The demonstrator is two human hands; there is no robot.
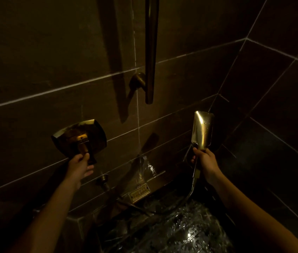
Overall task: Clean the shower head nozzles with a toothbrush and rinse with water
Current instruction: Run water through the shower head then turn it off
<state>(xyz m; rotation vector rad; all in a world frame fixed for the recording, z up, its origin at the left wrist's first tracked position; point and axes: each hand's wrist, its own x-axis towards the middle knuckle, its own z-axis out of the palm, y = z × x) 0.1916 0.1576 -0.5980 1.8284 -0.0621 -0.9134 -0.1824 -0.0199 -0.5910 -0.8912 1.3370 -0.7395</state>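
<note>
My right hand point(205, 160) grips the handle of a brass hand shower head point(203, 129), held upright with its wet back toward me and its nozzle face turned to the wall. Its metal hose point(188, 198) loops down to a wall outlet point(103, 179). My left hand point(80, 164) pinches the lever point(84, 146) of the brass wall valve plate point(79, 137) at the left. Water runs down the tiles point(145, 166) between my hands. No toothbrush is in view.
A vertical brass slide rail point(151, 52) with its wall bracket point(138, 80) hangs above. Dark tiled walls meet in a corner at the right. A small brass drain grate point(139, 193) sits at the wall's foot, above a wet dark marble floor point(181, 232).
</note>
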